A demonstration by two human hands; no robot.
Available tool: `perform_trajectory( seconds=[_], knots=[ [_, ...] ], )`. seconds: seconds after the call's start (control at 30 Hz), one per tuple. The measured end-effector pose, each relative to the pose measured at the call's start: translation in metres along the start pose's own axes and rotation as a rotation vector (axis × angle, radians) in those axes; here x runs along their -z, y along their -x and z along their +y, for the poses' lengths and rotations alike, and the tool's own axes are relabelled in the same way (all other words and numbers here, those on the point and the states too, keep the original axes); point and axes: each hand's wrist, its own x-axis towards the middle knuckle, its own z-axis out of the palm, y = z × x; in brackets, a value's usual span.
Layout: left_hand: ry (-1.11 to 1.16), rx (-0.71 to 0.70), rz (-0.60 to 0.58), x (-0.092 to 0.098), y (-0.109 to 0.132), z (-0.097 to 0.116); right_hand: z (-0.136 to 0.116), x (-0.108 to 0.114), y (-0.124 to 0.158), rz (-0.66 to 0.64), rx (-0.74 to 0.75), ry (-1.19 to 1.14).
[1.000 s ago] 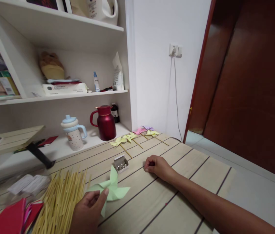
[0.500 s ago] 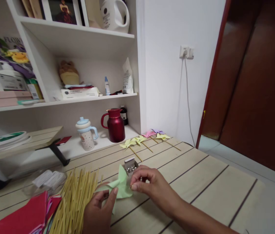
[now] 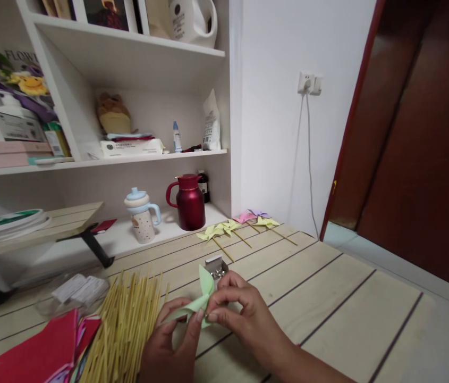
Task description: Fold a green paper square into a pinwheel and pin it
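Note:
A pale green paper pinwheel [image 3: 202,298] is held just above the wooden table [image 3: 320,298]. My left hand [image 3: 172,340] grips it from below, thumb and fingers closed on its folded flaps. My right hand [image 3: 240,314] pinches the pinwheel's centre with thumb and forefinger; whether a pin is between them is too small to tell. Right behind the hands sits a small open metal box of pins [image 3: 216,266]. A heap of thin bamboo sticks [image 3: 123,324] lies just left of my left hand.
Red and pink paper sheets [image 3: 36,356] lie at the front left. Several finished pinwheels on sticks [image 3: 232,229] rest at the table's far edge. A red jug [image 3: 189,202] and a blue-lidded cup [image 3: 142,215] stand on the low shelf. A brown door [image 3: 427,138] is at right.
My right hand left the table, came over to the green pinwheel and closed on its centre. My left hand raised the pinwheel slightly. The camera view shifted left.

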Motion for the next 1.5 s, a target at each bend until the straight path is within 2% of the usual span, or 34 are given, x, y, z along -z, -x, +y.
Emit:
perform_trajectory(
  seconds=[0.23,0.4,0.67,0.87,0.97,1.1,1.5],
  knots=[
    [-0.004,0.079,-0.049,0.001,0.001,-0.011,0.001,0.0,0.001,-0.009,0.021,0.011],
    [-0.017,0.09,-0.052,0.002,0.003,-0.004,0.0,0.0,0.002,0.01,0.008,0.004],
    [-0.062,0.006,-0.009,0.002,0.001,-0.002,-0.001,0.001,0.002,0.027,0.022,-0.008],
    [-0.083,-0.022,-0.031,0.003,0.0,-0.003,-0.005,0.001,0.001,0.038,0.026,-0.001],
    [-0.068,0.052,-0.039,0.004,0.0,-0.003,-0.006,0.002,0.001,0.032,0.016,-0.008],
    [-0.066,0.193,-0.109,0.006,-0.001,-0.002,-0.005,0.003,0.001,0.031,0.01,-0.025],
    [-0.039,0.238,-0.108,0.008,-0.002,0.0,-0.004,0.0,0.001,0.041,-0.022,-0.076]
  ],
)
